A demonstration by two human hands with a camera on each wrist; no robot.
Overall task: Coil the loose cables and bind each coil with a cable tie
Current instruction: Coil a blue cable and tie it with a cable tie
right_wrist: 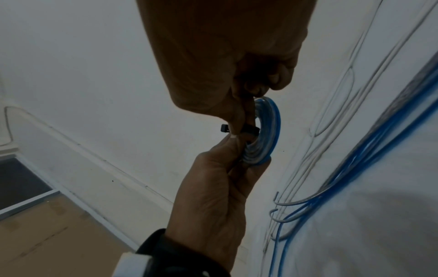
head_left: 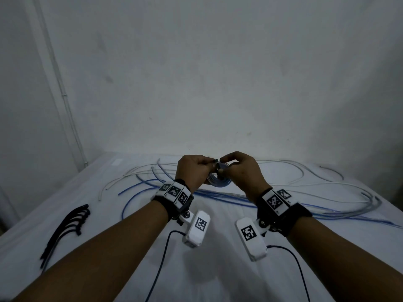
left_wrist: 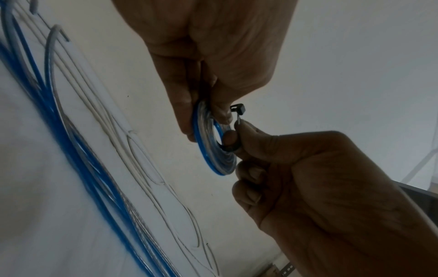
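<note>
White wrinkled cloth-covered flat surface (head_left: 218, 275) fills the lower part of the head view. Plain white painted wall (head_left: 196, 73) rises straight from its far edge, with faint scuffs and smudges. Thin white wall conduit (head_left: 65, 101) runs down the wall to the cloth surface's far-left corner. Small flat white rectangular slip (head_left: 117, 162) lies on the cloth near that corner. Beyond the cloth surface's left side, right wrist view: brown cardboard-like sheet (right_wrist: 47, 234) and dark panel with pale metal frame (right_wrist: 19, 180). Perforated metal strip (left_wrist: 284, 269), left wrist view, off the surface's edge, blurred.
</note>
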